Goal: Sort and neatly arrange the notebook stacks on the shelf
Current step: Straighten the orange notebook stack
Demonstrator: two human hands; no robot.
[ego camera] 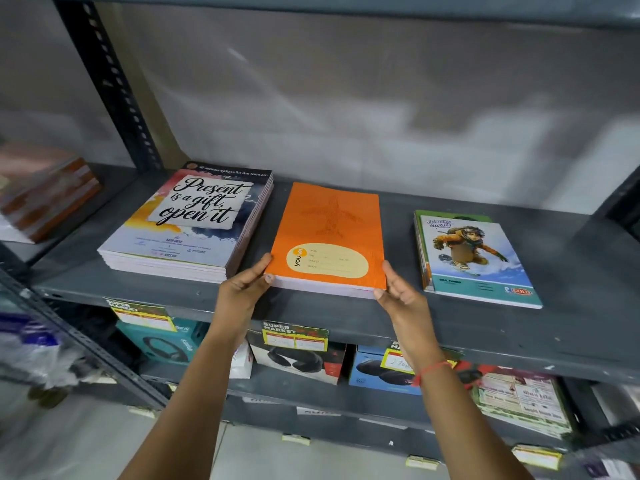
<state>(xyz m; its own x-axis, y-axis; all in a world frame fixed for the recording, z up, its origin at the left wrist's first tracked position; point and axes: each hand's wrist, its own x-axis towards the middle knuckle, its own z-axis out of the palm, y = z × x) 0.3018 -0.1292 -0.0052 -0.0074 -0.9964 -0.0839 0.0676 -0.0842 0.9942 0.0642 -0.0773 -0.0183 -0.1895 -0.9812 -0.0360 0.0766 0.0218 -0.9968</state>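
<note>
The orange notebook stack (329,237) lay mid-shelf (571,327) between two other stacks. The left hand (244,292) and right hand (401,292) pinched its near corners. It looked stiff, fairly heavy, liable to slide; best held at both sides.

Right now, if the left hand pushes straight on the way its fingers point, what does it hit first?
Probably the "Present is a gift" stack: the left hand points up-right at the gap beside the orange stack. Depth unclear.
</note>
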